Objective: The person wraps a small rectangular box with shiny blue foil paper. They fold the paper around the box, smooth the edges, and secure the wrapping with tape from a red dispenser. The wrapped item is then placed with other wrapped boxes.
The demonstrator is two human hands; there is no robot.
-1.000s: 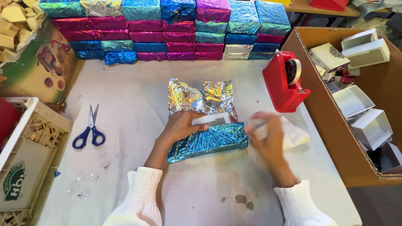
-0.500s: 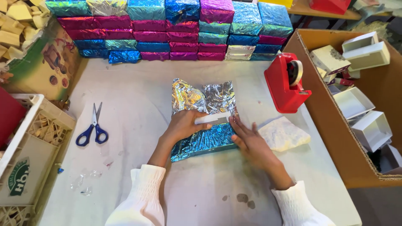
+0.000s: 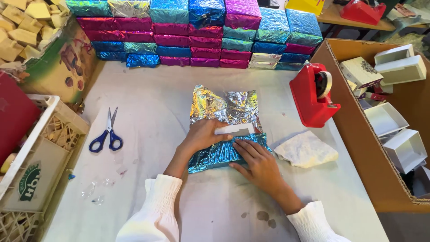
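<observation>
**Both hands flat on a half-wrapped foil parcel**

Nearest me on my left, a white plastic crate (image 3: 67, 117) holds wooden pieces and a flat cardboard sheet. On my right, a big cardboard box (image 3: 358, 148) holds small white boxes, some lying open.

My right hand (image 3: 257, 163) lies open, fingers stretched flat on the blue foil parcel (image 3: 219, 154), pressing the wrap down; it grips nothing. My left hand (image 3: 204, 134) rests just above it, palm down and fingers loosely curved over the parcel's top edge, touching a white strip (image 3: 235, 130) that lies across the fold. The parcel sits in the middle of the tabletop (image 3: 152, 98), with loose silver foil (image 3: 228, 105) spreading out behind it.

A crumpled white cloth (image 3: 307, 150) lies just right of the parcel, blue-handled scissors (image 3: 106, 134) well to the left. Further back stands a red tape dispenser (image 3: 313, 94). At the far edge, wrapped foil blocks (image 3: 201, 33) in blue, pink, green and silver are stacked in rows. At far left, a printed carton (image 3: 58, 62) holds pale yellow sponge chunks.
</observation>
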